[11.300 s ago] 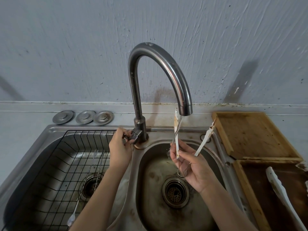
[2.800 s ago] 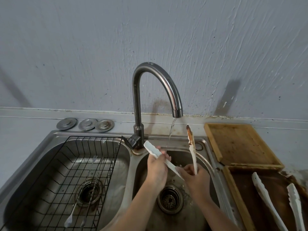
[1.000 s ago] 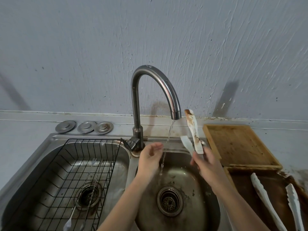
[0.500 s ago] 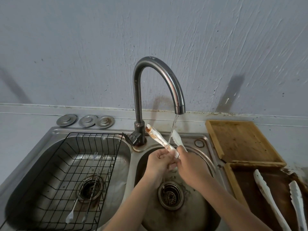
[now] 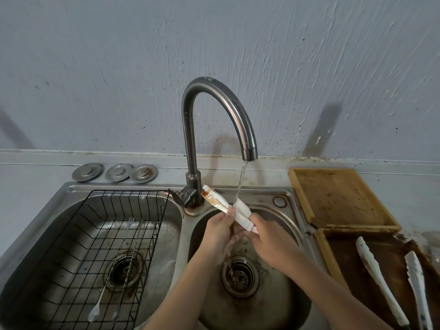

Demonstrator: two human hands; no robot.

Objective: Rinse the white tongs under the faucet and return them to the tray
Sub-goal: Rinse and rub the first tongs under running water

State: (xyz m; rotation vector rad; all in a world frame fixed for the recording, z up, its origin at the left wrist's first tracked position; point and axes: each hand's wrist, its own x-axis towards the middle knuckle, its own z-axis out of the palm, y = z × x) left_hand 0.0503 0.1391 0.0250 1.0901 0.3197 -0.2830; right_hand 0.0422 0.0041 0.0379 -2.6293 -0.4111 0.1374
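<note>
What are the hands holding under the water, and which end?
Both the left hand and right hand hold the white tongs by the lower handle end; the stained tips point up-left.

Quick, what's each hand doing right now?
Left hand: closed on the tongs, under the water.
Right hand: closed on the tongs too, lower down.

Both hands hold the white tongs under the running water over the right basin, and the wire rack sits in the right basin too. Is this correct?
Not quite. The head view shows the wire rack in the left basin, not the right. The rest holds: the left hand and right hand hold the white tongs under the water running from the faucet over the right basin.
</note>
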